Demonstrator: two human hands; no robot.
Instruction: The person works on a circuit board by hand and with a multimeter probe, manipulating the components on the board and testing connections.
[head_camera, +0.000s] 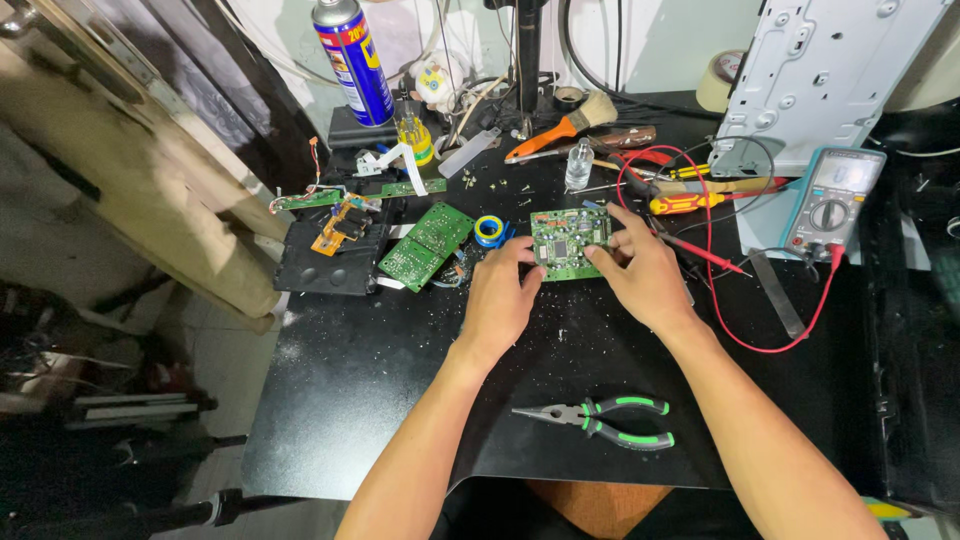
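Observation:
A small green circuit board (568, 240) lies on the black work mat (400, 360). My left hand (500, 295) grips its lower left corner with thumb and fingers. My right hand (640, 270) holds the board's right edge, thumb on its lower edge and fingers curled over the top right. A second green circuit board (427, 245) lies to the left, next to a blue roll of tape (489, 230).
Green-handled pliers (600, 418) lie near the front edge. A multimeter (832, 200) with red leads sits right, below a grey metal chassis (830, 70). Screwdrivers (690, 200), a brush (565, 125), a spray can (350, 60) and a black drive part (330, 255) crowd the back.

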